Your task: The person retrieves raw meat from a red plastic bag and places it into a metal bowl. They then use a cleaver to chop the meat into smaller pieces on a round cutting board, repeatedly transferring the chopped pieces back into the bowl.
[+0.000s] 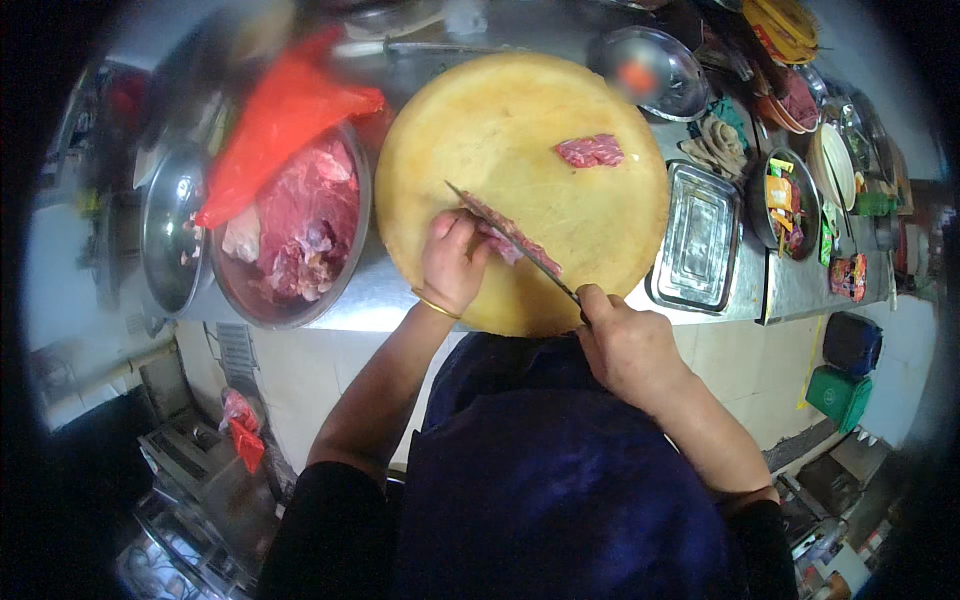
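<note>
My right hand (628,337) grips the handle of a kitchen knife (536,262) at the near right edge of a round yellow chopping board (517,97). The blade slants up to the left across the board, along a strip of raw red meat (517,234). Curled fingers of my left hand (454,255) press on the meat on the near side of the blade, partly hiding it. A separate slab of marbled meat (591,151) lies on the far right of the board, apart from both hands.
Left of the board stands a metal basin (364,247) of large raw meat pieces (311,202), partly covered by a red plastic bag (292,112). A steel bowl (169,232) is beyond it. To the right are a rectangular metal tray (697,232), cloths (716,146) and a bowl of packets (784,195).
</note>
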`<state>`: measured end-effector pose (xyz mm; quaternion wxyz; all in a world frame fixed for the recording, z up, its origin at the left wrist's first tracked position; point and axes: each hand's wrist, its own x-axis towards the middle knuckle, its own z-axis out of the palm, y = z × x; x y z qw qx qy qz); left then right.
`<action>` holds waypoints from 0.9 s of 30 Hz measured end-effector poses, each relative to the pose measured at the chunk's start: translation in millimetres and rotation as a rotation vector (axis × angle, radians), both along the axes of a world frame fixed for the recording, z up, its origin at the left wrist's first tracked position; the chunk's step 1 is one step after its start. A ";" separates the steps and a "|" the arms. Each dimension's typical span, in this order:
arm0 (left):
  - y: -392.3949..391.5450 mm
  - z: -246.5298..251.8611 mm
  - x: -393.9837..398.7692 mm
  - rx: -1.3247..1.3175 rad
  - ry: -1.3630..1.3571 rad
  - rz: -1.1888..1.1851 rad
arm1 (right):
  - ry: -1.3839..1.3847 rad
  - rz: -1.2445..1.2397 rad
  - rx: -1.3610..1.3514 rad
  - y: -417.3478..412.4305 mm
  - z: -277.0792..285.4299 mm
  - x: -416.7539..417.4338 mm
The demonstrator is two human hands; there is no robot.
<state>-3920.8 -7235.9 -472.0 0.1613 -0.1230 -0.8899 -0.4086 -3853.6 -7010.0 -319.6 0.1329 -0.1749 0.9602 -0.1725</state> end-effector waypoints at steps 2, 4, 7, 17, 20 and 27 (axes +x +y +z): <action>-0.1 0.5 -3.2 0.016 -0.001 0.007 | 0.010 -0.018 -0.029 -1.6 -0.5 1.3; -1.2 -0.3 -6.4 0.017 -0.018 -0.002 | 0.001 -0.026 -0.014 -2.8 1.1 2.0; -3.3 -0.4 -9.0 0.006 -0.061 -0.027 | -0.017 -0.010 0.050 -6.0 0.6 -2.6; -7.5 -3.3 -8.2 -0.027 -0.115 0.007 | -0.144 0.012 0.071 -13.0 -8.2 -23.0; -8.2 -5.0 -10.6 -0.016 -0.106 0.020 | -0.145 0.037 0.071 -24.0 -12.2 -38.6; -7.4 -3.3 -7.3 -0.021 -0.140 0.023 | -0.303 -0.020 0.138 -15.2 5.9 -20.4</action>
